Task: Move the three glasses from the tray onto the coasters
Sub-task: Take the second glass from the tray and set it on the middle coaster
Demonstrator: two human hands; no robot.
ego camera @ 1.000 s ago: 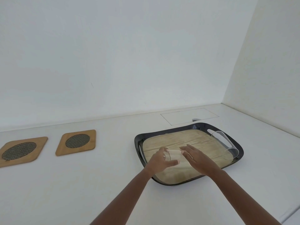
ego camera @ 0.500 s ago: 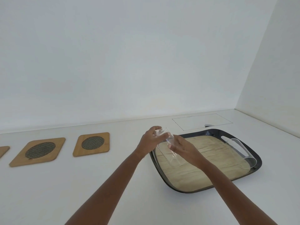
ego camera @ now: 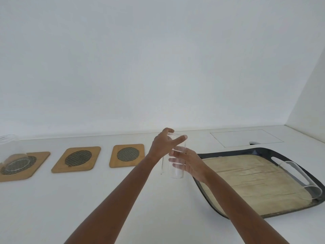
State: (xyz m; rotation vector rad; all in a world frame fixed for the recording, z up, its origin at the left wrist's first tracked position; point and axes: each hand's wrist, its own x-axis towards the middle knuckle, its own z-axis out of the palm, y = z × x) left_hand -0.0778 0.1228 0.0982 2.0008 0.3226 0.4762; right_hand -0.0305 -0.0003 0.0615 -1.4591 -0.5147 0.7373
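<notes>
Clear glass is what both hands are busy with: an upright glass (ego camera: 175, 159) held in the air just off the left edge of the tray (ego camera: 260, 151), above the white counter (ego camera: 88, 199). The left hand (ego camera: 162, 144) grips it at the rim from above, thumb and fingers closed round the top, while the right hand (ego camera: 189, 164) cups its lower body from the side, fingers spread along the wall. So both hands are closed on that one glass.

Taking the held glass as the centre of the dial, the three wooden coasters lie out toward nine o'clock in a row. The nearest coaster (ego camera: 127, 155) is bare, its dark mesh disc showing. The middle coaster (ego camera: 76, 159) beyond it is bare too. The far coaster (ego camera: 19, 166), at the left edge of sight, already carries a glass (ego camera: 12, 152), which looks to be standing on the mesh.

Toward three to four o'clock sits the dark-rimmed tray with its pale wood-grain lining. A third glass (ego camera: 299, 178) lies on its side there, along the right handle slot, its mouth pointing toward the near right corner. At about one o'clock a flat rectangular panel (ego camera: 246, 138) is set flush into the counter, against the wall.
</notes>
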